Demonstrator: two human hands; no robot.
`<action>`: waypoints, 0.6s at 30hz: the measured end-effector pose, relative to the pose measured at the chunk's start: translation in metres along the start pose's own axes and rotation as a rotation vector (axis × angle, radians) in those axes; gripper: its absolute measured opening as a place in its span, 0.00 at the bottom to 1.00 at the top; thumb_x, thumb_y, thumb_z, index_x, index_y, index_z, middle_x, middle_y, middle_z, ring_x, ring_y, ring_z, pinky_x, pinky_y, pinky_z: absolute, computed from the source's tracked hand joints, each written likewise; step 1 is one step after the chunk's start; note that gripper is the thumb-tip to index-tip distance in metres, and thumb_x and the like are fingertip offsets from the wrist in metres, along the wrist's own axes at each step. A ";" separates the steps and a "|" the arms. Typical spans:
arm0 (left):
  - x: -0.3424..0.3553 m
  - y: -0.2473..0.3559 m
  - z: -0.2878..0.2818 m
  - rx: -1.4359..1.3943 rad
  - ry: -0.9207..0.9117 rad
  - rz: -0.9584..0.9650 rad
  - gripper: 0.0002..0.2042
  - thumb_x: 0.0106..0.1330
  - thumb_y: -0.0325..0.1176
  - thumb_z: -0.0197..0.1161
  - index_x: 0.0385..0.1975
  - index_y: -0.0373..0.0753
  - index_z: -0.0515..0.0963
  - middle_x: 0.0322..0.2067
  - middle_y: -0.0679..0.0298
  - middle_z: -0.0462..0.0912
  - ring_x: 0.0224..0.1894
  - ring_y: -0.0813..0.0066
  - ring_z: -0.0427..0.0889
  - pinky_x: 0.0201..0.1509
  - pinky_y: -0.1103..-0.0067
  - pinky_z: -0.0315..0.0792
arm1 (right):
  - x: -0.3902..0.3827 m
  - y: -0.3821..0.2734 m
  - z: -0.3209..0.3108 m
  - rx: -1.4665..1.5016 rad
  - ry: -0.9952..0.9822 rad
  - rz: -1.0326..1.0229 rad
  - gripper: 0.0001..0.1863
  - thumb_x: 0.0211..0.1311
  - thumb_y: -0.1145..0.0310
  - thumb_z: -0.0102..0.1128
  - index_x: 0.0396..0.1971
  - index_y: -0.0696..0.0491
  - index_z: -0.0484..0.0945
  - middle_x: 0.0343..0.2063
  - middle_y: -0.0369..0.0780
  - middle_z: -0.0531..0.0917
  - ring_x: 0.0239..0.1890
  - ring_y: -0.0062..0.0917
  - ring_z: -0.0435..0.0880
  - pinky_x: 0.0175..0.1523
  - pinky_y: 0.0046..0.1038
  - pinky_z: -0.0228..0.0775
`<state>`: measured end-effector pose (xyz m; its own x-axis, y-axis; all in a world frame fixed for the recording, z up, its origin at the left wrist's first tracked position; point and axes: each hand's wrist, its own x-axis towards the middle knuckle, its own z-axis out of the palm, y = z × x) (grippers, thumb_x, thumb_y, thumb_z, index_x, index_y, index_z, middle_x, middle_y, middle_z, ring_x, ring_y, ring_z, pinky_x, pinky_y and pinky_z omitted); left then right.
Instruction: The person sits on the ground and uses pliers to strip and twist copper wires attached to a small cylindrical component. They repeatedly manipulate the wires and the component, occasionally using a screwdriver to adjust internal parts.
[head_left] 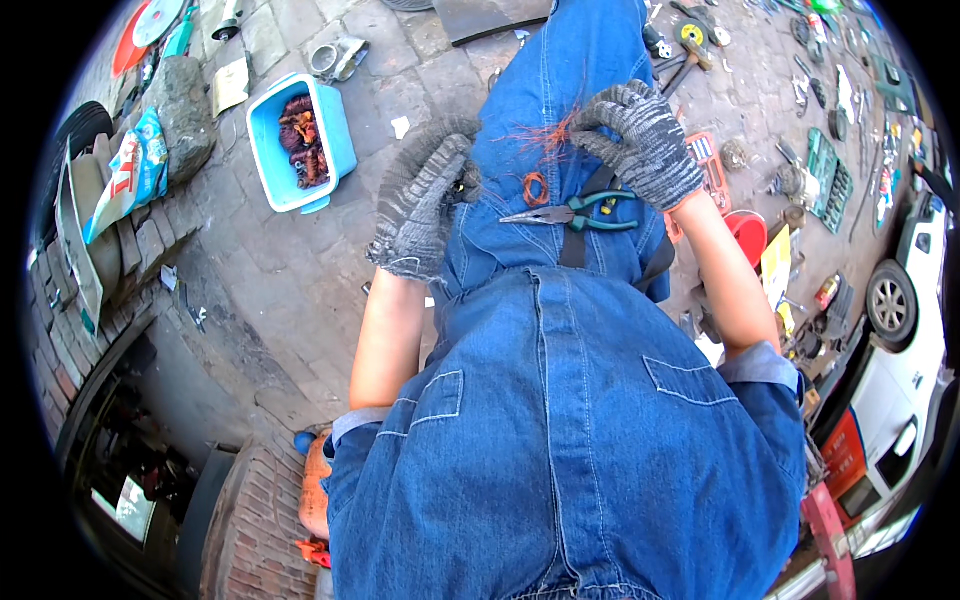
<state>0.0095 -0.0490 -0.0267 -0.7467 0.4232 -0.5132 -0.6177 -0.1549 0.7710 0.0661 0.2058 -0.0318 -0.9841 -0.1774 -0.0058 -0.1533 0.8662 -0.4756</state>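
Observation:
Both my hands wear grey knit gloves. My right hand (640, 140) is closed in a pinch at the end of a bunch of fine copper wire strands (545, 140), which fan out over my blue trouser leg. Beside that leg, my left hand (425, 195) is curled closed; a small dark thing shows at its fingers, too small to name. Between the hands lies a small coil of copper wire (535, 188) on my lap. Just below it rest needle-nose pliers (575, 215) with green handles, jaws pointing left.
On the paving at left stands a light blue plastic basin (345, 150) holding copper windings. A large stone (185, 125) lies farther left. A hammer (690, 62), a green socket case (828, 180) and scattered tools cover the right. A white car (915, 290) stands beyond.

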 end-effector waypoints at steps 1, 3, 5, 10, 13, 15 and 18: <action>-0.001 0.000 0.000 -0.112 -0.006 0.002 0.17 0.65 0.35 0.57 0.49 0.33 0.73 0.35 0.61 0.78 0.29 0.80 0.75 0.30 0.82 0.70 | 0.000 -0.002 -0.001 0.041 -0.039 0.021 0.15 0.50 0.60 0.63 0.38 0.48 0.81 0.37 0.40 0.80 0.43 0.34 0.75 0.52 0.33 0.65; -0.003 -0.003 -0.004 -0.289 -0.054 -0.060 0.21 0.66 0.40 0.55 0.53 0.32 0.69 0.40 0.58 0.76 0.32 0.77 0.76 0.32 0.80 0.72 | 0.000 -0.001 0.003 -0.002 -0.004 -0.051 0.12 0.51 0.62 0.62 0.36 0.47 0.82 0.37 0.38 0.80 0.42 0.34 0.76 0.49 0.32 0.68; -0.003 -0.003 -0.005 -0.415 -0.113 -0.091 0.26 0.66 0.45 0.53 0.56 0.31 0.65 0.44 0.56 0.75 0.35 0.74 0.76 0.35 0.78 0.74 | 0.001 -0.005 0.010 0.038 0.117 -0.031 0.09 0.53 0.65 0.61 0.35 0.48 0.82 0.37 0.37 0.80 0.41 0.34 0.77 0.47 0.31 0.70; -0.008 0.006 0.005 -0.543 -0.137 -0.081 0.28 0.67 0.51 0.47 0.54 0.30 0.66 0.42 0.53 0.76 0.36 0.66 0.78 0.38 0.72 0.75 | -0.007 -0.015 0.010 0.307 0.115 0.159 0.09 0.52 0.67 0.62 0.35 0.50 0.82 0.43 0.42 0.78 0.40 0.36 0.79 0.46 0.31 0.72; -0.007 0.006 0.006 -0.534 -0.233 -0.043 0.31 0.66 0.54 0.47 0.56 0.30 0.64 0.44 0.53 0.75 0.39 0.66 0.77 0.40 0.73 0.75 | -0.004 -0.017 0.001 0.027 0.165 0.058 0.12 0.50 0.65 0.65 0.35 0.52 0.82 0.39 0.42 0.81 0.38 0.36 0.80 0.47 0.32 0.72; -0.007 0.006 0.007 -0.488 -0.277 -0.017 0.33 0.65 0.56 0.47 0.57 0.29 0.63 0.46 0.53 0.74 0.40 0.66 0.77 0.41 0.74 0.74 | 0.002 -0.028 -0.003 -0.049 0.291 0.013 0.12 0.50 0.65 0.65 0.35 0.54 0.81 0.34 0.42 0.82 0.38 0.34 0.80 0.46 0.32 0.72; -0.010 0.008 0.012 -0.404 -0.272 0.010 0.29 0.67 0.50 0.48 0.56 0.29 0.65 0.46 0.54 0.74 0.40 0.68 0.77 0.42 0.75 0.74 | 0.001 -0.043 0.000 0.328 0.382 0.060 0.13 0.52 0.67 0.65 0.37 0.55 0.80 0.32 0.41 0.83 0.34 0.29 0.82 0.40 0.28 0.74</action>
<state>0.0150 -0.0439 -0.0110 -0.6947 0.6293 -0.3483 -0.6976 -0.4715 0.5395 0.0713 0.1684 -0.0119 -0.9622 0.1050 0.2513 -0.1195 0.6663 -0.7360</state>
